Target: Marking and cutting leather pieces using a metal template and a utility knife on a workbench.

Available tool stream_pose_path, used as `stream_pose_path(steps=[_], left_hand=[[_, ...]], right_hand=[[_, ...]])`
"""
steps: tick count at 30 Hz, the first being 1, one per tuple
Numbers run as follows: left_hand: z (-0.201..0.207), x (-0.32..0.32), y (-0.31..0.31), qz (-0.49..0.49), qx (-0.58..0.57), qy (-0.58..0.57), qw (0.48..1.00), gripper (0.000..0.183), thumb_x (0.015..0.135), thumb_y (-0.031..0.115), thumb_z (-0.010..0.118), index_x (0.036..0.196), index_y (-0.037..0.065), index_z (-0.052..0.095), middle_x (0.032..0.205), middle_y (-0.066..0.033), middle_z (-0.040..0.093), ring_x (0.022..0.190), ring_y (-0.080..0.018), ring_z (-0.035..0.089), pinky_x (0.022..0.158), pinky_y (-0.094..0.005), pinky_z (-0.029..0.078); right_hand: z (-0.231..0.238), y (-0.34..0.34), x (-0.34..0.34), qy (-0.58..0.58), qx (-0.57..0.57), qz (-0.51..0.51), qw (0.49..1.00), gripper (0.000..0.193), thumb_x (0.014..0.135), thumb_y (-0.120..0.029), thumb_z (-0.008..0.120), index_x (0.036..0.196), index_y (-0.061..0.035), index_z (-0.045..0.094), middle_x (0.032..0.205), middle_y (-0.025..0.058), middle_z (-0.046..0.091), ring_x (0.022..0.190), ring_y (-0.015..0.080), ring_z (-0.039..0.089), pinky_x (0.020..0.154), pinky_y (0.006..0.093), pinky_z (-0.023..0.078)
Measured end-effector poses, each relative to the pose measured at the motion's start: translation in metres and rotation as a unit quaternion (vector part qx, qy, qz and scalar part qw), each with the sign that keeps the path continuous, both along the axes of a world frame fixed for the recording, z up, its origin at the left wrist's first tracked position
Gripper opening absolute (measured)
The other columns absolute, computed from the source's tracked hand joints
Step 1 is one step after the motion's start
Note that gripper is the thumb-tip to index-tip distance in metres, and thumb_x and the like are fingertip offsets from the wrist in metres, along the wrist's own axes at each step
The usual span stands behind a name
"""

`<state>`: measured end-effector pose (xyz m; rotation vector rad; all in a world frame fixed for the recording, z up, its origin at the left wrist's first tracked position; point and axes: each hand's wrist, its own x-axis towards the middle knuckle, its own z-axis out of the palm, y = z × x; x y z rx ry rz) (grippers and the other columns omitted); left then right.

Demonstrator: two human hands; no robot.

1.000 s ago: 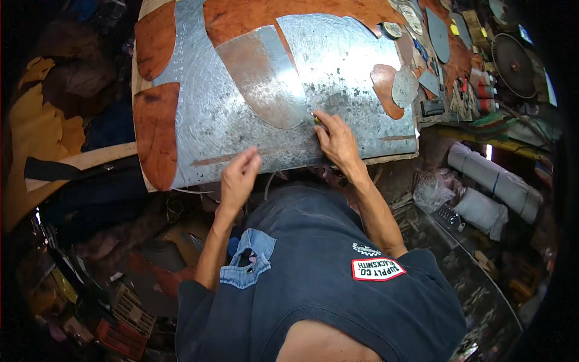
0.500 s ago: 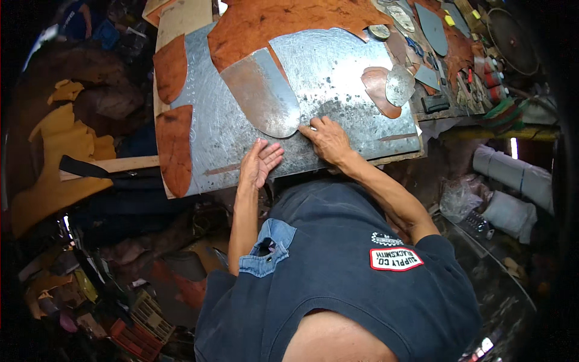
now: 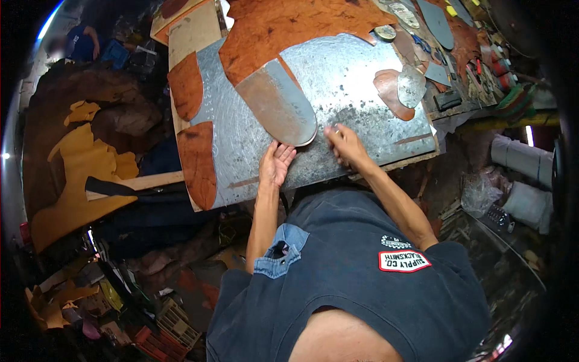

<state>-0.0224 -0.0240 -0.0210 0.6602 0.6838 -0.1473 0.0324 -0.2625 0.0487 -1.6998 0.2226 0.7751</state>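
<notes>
A grey, rounded sheet template (image 3: 278,107) with a brownish left half lies on the metal-topped bench, its far end over brown leather (image 3: 301,25). A strip of that leather shows along its right side. My left hand (image 3: 278,164) is palm up at the template's near rounded edge, fingers stretched out, fingertips at or just touching the edge. Just right of the rounded end, my right hand (image 3: 348,146) is closed with its fingers curled. Whatever it may hold is too small and blurred to make out.
Cut brown leather pieces (image 3: 198,163) lie along the bench's left side. Another leather piece (image 3: 389,96) and an oval template (image 3: 411,86) sit on the right. Beyond are hand tools (image 3: 476,72) and a black block (image 3: 447,100). Yellow leather (image 3: 84,175) hangs at left.
The view has shifted, so the bench appears further right and lower. My right hand has moved off the template's rounded end to the right. My left hand has come up to its edge.
</notes>
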Motion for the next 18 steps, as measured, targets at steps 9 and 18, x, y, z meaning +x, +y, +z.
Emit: stream_pose_path(steps=[9,18], left_hand=[[0.004,0.014,0.013,-0.073,0.037,-0.048,0.995,0.016,0.098,0.015,0.052,0.106,0.002,0.055,0.092,-0.0131,0.066,0.083,-0.0233,0.068,0.077,-0.0371,0.058],[0.022,-0.018,0.071,-0.153,0.446,0.021,0.882,0.019,0.091,0.017,0.054,0.096,0.0,0.06,0.084,-0.0079,0.066,0.069,-0.0206,0.066,0.065,-0.0289,0.058]], right_hand=[[-0.04,0.044,0.034,0.029,0.167,-0.141,0.975,0.024,0.086,-0.019,0.072,0.095,-0.0063,0.054,0.066,-0.0006,0.055,0.044,0.008,0.05,0.037,0.0238,0.043],[-0.039,0.019,0.007,0.007,0.1,-0.217,0.971,0.012,0.088,-0.011,0.065,0.094,-0.0019,0.06,0.063,0.0035,0.058,0.046,0.0115,0.057,0.039,0.0248,0.048]])
